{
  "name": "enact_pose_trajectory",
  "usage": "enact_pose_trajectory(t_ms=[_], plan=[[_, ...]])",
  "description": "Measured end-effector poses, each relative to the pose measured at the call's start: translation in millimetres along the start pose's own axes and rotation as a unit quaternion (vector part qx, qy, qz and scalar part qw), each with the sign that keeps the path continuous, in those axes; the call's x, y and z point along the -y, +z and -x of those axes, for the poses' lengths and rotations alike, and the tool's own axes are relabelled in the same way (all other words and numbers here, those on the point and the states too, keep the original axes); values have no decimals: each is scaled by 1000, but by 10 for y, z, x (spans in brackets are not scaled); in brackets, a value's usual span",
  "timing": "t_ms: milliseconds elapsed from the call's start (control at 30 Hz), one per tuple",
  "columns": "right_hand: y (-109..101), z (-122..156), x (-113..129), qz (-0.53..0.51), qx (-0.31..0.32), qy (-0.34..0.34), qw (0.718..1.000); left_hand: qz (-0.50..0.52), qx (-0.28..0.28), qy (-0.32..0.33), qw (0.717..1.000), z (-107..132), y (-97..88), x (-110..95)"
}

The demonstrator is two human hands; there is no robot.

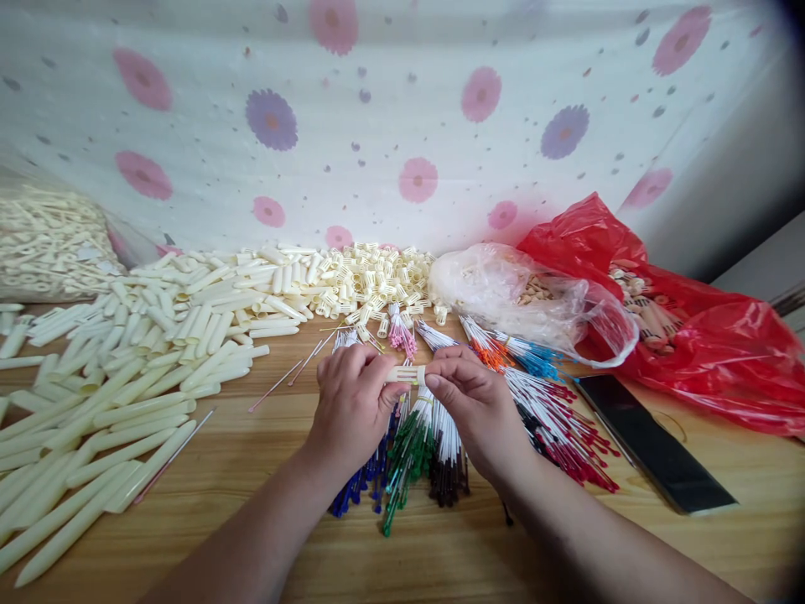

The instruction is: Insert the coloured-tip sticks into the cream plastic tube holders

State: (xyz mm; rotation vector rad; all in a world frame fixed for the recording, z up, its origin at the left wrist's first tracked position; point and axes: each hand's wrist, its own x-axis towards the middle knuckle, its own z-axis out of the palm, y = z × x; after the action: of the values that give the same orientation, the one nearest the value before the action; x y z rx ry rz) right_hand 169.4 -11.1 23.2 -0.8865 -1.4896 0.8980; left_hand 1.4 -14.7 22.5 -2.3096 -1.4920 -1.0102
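Observation:
My left hand point(353, 401) and my right hand point(473, 401) meet at the middle of the wooden table point(440, 545), each pinching one end of a small cream plastic piece point(406, 374) held level between them. Under the hands lie bundles of thin refills fanned out: blue-tipped point(365, 480), green-tipped point(407, 457), black-tipped point(448, 470) and red-tipped point(566, 432). A heap of small cream ribbed parts point(371, 281) sits just beyond the hands.
Cream pen barrels point(113, 394) cover the table's left side, with a clear bag of more point(47, 243) at the far left. A clear bag point(521, 294) and a red bag point(698, 335) lie at right. A black flat strip point(654, 445) rests near the right.

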Motion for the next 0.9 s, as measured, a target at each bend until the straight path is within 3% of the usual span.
enact_pose_trajectory(t_ms=[200, 333, 400, 500, 600, 667, 733, 800, 833, 867, 900], plan=[[41, 1, -22, -96, 2, 55, 994, 1, 5, -20, 1000, 4, 8, 16], [72, 35, 4, -220, 5, 158, 963, 5, 6, -25, 1000, 9, 13, 37], [62, 50, 28, -246, 16, 177, 953, 27, 6, -28, 999, 8, 18, 48], [-42, 5, 54, -182, 41, 95, 978, 138, 21, -36, 990, 8, 46, 73], [-277, -156, 56, -56, -24, -25, 998, 303, 31, -59, 951, 17, 96, 119], [-473, -304, 55, -28, -105, -38, 993, 383, 11, -89, 919, 25, 128, 162], [-647, -456, 51, -13, -125, -15, 992, 433, -17, -113, 894, 25, 149, 206], [-758, -600, 19, 111, -41, 22, 993, 455, -30, -128, 881, 15, 157, 237], [-783, -668, -18, 218, 31, 40, 975, 453, -31, -134, 881, 6, 157, 245], [-787, -732, -72, 327, 107, 58, 937, 445, -29, -140, 884, -4, 155, 249], [-774, -791, -141, 430, 177, 72, 882, 433, -26, -146, 889, -13, 151, 250]])
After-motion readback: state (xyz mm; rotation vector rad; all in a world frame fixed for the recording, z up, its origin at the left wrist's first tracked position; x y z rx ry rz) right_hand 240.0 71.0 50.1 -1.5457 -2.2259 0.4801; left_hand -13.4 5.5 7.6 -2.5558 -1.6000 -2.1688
